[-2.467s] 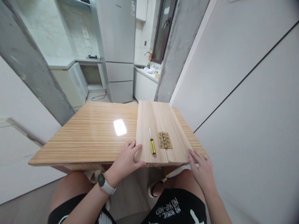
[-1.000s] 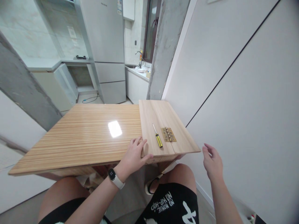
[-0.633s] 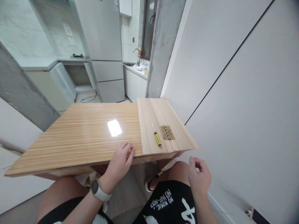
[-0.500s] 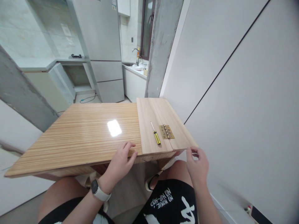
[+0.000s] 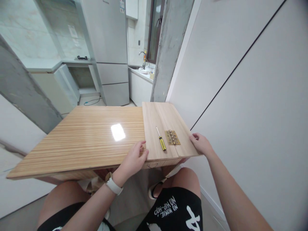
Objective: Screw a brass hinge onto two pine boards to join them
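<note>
Two pale wooden boards lie side by side on the table, a left board (image 5: 153, 115) and a right board (image 5: 185, 141), with a thin seam between them. A brass hinge (image 5: 172, 137) rests unfolded across that seam. Just left of the hinge is a screwdriver (image 5: 161, 141) with a yellow and black handle, its tip pointing away from me. My left hand (image 5: 134, 157), thumb and fingers apart, meets the left board's outer edge near the front corner. At the opposite side, my right hand (image 5: 201, 144) grips the right board's outer edge; some of its fingers are hidden.
The striped wooden table (image 5: 96, 138) extends left, reflecting a bright light patch. A white wall panel (image 5: 240, 128) stands close on the right. Beyond the table are a refrigerator (image 5: 113, 73) and a sink counter (image 5: 141, 85). My knees are at the table's front edge.
My right hand has moved up and forward from the front right corner onto the right board's outer edge. My left hand has shifted right to the left board's edge.
</note>
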`<state>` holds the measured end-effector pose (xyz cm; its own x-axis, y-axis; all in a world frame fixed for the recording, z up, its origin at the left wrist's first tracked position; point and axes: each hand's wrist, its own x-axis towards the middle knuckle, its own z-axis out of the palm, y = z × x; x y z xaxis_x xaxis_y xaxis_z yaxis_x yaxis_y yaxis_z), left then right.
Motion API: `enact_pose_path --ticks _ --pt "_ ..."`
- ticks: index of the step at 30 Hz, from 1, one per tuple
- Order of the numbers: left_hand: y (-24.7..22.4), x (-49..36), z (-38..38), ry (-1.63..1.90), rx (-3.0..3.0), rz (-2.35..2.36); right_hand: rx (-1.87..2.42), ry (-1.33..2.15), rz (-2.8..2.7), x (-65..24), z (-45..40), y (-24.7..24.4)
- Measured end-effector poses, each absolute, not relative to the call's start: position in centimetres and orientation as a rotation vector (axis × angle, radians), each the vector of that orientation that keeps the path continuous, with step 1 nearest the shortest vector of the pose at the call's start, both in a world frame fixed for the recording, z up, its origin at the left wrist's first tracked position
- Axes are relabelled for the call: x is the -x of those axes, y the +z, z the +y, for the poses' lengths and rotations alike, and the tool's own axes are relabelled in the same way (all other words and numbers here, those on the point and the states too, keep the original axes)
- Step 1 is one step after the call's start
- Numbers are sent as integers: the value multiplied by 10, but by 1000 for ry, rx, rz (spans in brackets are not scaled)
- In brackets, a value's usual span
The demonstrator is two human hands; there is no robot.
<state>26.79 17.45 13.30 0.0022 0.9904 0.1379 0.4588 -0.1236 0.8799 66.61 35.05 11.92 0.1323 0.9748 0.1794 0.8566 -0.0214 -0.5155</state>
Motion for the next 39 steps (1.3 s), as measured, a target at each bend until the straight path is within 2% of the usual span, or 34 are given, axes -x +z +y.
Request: enact_pose_path --ticks 4,12,22,30,39 --pt "134 -282 187 1114 -1687 1554 1914 316 -1775 -664 350 111" --pt "134 -331 156 933 -1926 1747 1950 429 -1732 -679 364 112" --pt "137 -314 178 1080 -1633 1719 1977 453 -1731 -680 371 112" --pt "122 -301 204 1215 -1353 1586 1911 559 -1709 -676 371 116" --pt "116 -297 213 1247 -1240 1499 1909 545 -1649 -673 375 110"
